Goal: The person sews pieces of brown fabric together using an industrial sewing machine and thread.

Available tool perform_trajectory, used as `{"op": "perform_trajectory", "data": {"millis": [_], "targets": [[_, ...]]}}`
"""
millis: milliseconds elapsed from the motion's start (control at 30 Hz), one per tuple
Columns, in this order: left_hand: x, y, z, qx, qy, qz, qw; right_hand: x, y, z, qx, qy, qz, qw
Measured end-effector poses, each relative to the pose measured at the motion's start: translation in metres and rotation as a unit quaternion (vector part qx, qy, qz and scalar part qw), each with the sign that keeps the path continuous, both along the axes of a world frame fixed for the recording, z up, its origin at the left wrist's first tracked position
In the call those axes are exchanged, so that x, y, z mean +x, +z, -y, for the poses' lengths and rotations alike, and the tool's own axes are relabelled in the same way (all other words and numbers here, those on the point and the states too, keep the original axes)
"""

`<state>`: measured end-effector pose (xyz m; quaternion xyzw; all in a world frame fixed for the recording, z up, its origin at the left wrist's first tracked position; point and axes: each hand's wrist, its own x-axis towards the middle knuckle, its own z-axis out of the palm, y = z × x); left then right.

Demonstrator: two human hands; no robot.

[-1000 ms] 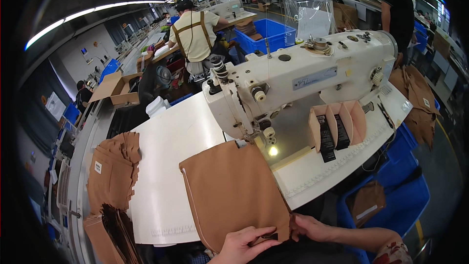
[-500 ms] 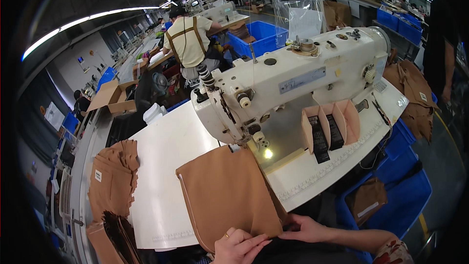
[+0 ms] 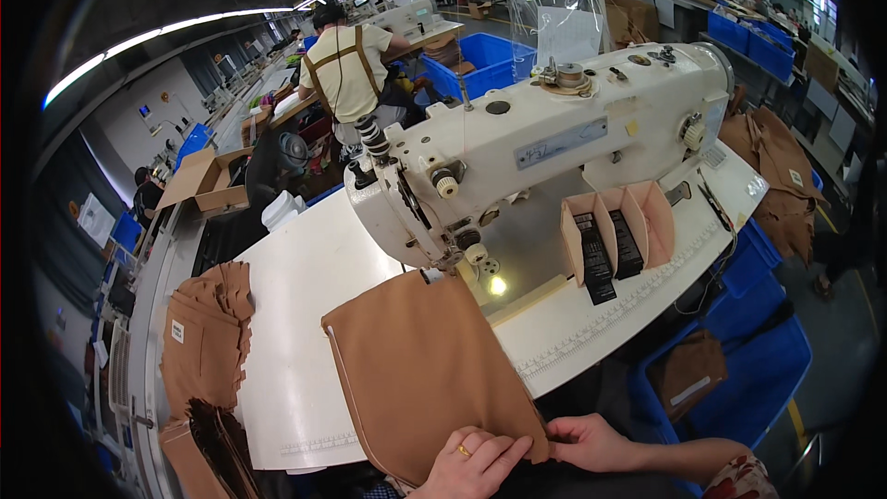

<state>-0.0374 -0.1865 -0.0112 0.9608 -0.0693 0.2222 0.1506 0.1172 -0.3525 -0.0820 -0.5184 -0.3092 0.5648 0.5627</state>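
Note:
A brown fabric panel (image 3: 425, 360) lies across the white table, its far corner under the needle area of a white sewing machine (image 3: 564, 143). A small white tag shows at that far corner, and a pale strip runs along the panel's left edge. At the near right corner my left hand (image 3: 476, 464), with a ring on it, is closed on the fabric's edge. Just right of it my right hand (image 3: 587, 444) pinches the same corner between thumb and fingers. The fingertips of both hands almost meet there.
Stacked brown pieces (image 3: 205, 337) lie at the table's left edge. A pink divided holder (image 3: 621, 226) with black labels stands right of the needle. Scissors (image 3: 713, 199) rest at the far right. Blue bins (image 3: 776, 379) stand below right; another person (image 3: 346, 69) works beyond the machine.
Both hands have shifted slightly at the near right corner, and the fabric edge there now sits up between the fingers. The whole view has moved a little; the far corner stays at the machine.

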Motion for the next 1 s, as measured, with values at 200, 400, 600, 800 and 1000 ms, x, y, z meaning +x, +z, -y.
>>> {"op": "perform_trajectory", "data": {"millis": [200, 400, 600, 800, 1000], "targets": [[0.004, -0.001, 0.004, 0.028, -0.006, 0.007, 1.000, 0.006, 0.013, 0.004, 0.013, 0.026, 0.101, 0.994], [0.004, 0.005, 0.004, 0.058, -0.016, 0.017, 0.998, 0.015, 0.021, 0.003, 0.007, 0.057, 0.020, 0.998], [0.000, 0.007, 0.006, 0.100, -0.011, 0.012, 0.995, 0.026, 0.032, -0.005, -0.004, 0.086, -0.047, 0.995], [-0.003, -0.017, 0.019, 0.073, 0.070, 0.034, 0.994, 0.025, 0.032, -0.020, -0.115, 0.118, 0.003, 0.986], [-0.008, -0.031, 0.011, 0.103, 0.106, 0.101, 0.984, 0.026, 0.032, -0.026, -0.123, 0.148, -0.026, 0.981]]}}
